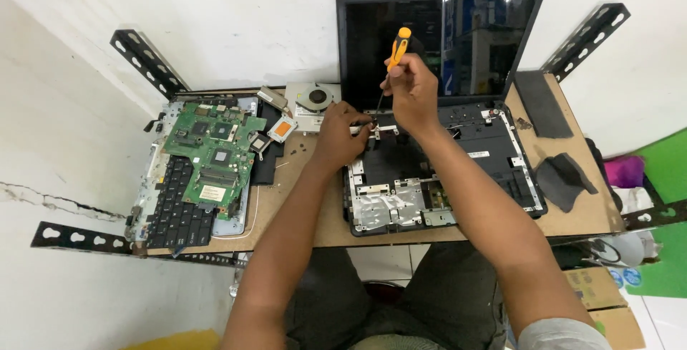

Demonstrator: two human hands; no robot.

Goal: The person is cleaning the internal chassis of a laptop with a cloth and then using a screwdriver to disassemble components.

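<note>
Right hand (411, 92): wrapped round an orange-handled screwdriver (396, 53), held nearly upright, tip down at the back left corner of the stripped laptop base (494, 153).
Left hand (340, 135): fingers curled, pinching a small metal bracket (383, 131) right by the tip.
Laptop: lid up, dark screen (440, 39) facing me.
Off to the left: green motherboard (215, 149) lying on a keyboard (172, 210), cooling fan (315, 97) just behind the left hand.

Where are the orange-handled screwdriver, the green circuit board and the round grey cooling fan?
Orange-handled screwdriver (398, 48), head view, on its orange grip above the right hand (411, 92).
Green circuit board (215, 151), head view, on the board's middle.
Round grey cooling fan (317, 96), head view, on its dark hub.
</note>
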